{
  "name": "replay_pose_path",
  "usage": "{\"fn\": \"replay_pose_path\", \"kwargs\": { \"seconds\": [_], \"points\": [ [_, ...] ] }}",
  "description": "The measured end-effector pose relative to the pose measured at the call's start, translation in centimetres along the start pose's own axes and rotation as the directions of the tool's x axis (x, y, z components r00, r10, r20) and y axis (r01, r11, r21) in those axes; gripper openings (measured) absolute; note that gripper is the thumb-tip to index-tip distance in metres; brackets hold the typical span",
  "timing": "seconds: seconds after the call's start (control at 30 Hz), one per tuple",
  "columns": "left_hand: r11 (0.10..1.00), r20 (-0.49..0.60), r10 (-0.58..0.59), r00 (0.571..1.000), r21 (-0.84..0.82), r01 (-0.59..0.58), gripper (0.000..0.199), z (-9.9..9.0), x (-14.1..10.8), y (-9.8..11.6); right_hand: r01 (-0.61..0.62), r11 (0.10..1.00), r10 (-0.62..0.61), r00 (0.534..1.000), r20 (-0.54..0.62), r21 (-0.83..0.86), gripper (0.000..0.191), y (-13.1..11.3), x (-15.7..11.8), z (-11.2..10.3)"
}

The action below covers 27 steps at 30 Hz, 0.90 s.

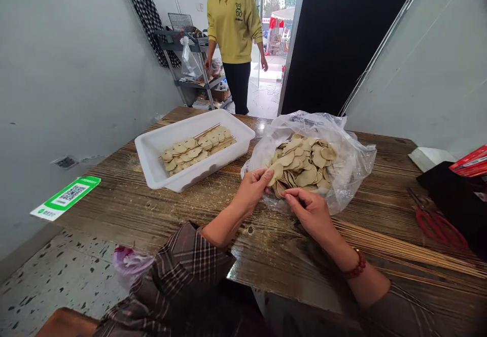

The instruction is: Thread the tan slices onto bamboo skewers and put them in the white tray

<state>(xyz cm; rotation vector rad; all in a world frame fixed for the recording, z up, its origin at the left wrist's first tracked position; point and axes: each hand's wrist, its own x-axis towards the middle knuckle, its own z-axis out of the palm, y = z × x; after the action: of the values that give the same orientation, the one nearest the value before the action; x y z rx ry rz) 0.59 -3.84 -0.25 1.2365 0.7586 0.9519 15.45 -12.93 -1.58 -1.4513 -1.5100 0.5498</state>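
Tub (171,182) of slices (186,149) on table (152,210), open bag (357,164) of slices to its right, sticks (399,245) before the bag, scissors (437,225) farther right, shelf (178,47) behind the table.

The head camera is worn at the near edge of the wooden table (125,210), above it, and faces forward and down. The left hand (253,190) and right hand (310,210) appear at close range, near mid-frame. Coverage extends past the table's far edge to a doorway (272,80), at longer range; the right frame edge crops the table.
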Motion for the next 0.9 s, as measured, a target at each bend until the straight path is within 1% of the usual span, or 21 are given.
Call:
{"fn": "replay_pose_path", "kwargs": {
  "seconds": [0.37,0.53,0.8,0.9],
  "points": [
    [1.0,0.027,0.019,0.999,0.019,-0.019,0.046,0.5,-0.4,0.1,0.022,1.0,-0.022,0.999,-0.045,-0.012,0.028,0.0,0.1,0.1],
    [0.995,0.058,0.005,0.998,0.097,-0.01,0.048,0.7,-0.4,-0.3,0.018,1.0,-0.019,0.999,-0.047,-0.019,0.027,0.0,0.2,0.0],
    [0.956,0.153,0.04,0.987,0.281,-0.082,0.047,1.0,-0.4,-1.1,0.027,1.0,-0.027,0.997,-0.067,-0.001,0.025,0.1,0.5,-0.1],
    [0.956,0.177,0.062,0.982,0.274,-0.109,0.044,1.0,-0.4,-0.6,0.011,1.0,-0.011,0.997,-0.081,0.005,0.024,0.0,0.6,-0.6]
  ]
}}
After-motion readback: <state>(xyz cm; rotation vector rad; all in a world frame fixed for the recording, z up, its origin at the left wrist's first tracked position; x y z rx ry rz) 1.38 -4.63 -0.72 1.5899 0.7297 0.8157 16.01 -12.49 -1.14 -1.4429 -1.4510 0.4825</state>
